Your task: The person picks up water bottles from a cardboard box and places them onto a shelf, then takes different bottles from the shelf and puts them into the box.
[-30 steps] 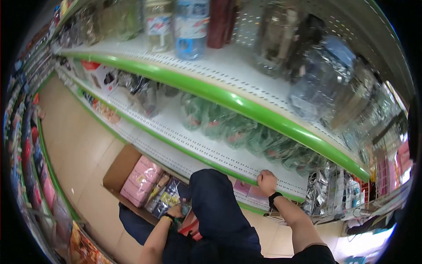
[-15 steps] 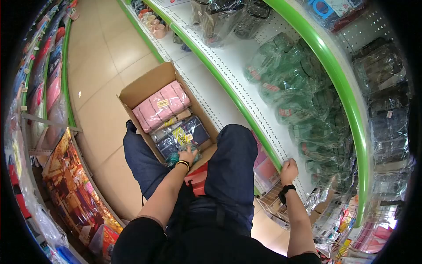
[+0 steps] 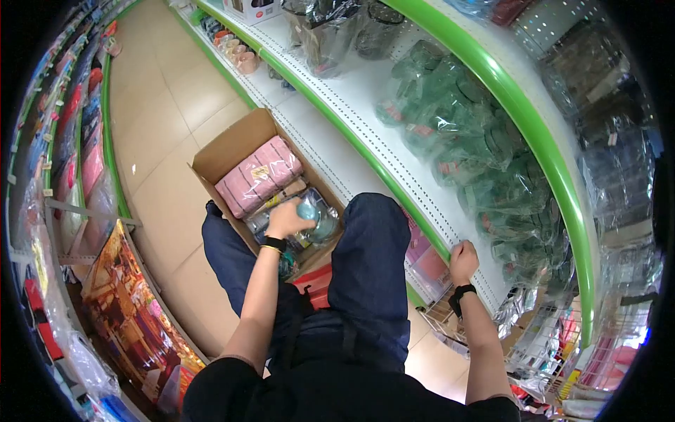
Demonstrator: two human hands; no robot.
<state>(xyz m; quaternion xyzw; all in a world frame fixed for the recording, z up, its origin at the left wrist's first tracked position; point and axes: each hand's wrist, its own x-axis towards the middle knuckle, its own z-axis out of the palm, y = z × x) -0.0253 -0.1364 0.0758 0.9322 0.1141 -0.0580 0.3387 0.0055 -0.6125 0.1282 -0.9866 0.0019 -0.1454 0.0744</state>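
Note:
My left hand (image 3: 288, 219) is closed around a see-through blue-green vessel (image 3: 323, 226), round and shiny like a glass jug or jar; its exact kind is not plain. The hand is over an open cardboard box (image 3: 242, 137) between my knees. Inside the box are a pink plastic-wrapped pack (image 3: 260, 176) with dark stripes and, partly hidden under my hand, dark blue wrapped goods. My right hand (image 3: 464, 261) is curled over the green front edge of the shelf (image 3: 394, 184), its fingers closed on it.
Several green see-through vessels in plastic bags (image 3: 457, 141) stand on the shelf at right. Bagged dark items (image 3: 323, 35) and pink cups (image 3: 242, 60) are farther along. A wire basket (image 3: 541, 344) is at lower right, and stocked racks (image 3: 77, 133) line the left of the tiled aisle.
My left hand has risen from the near end of the box, bringing the blue-green vessel up with it. My right hand stays at the shelf edge. The view has shifted slightly.

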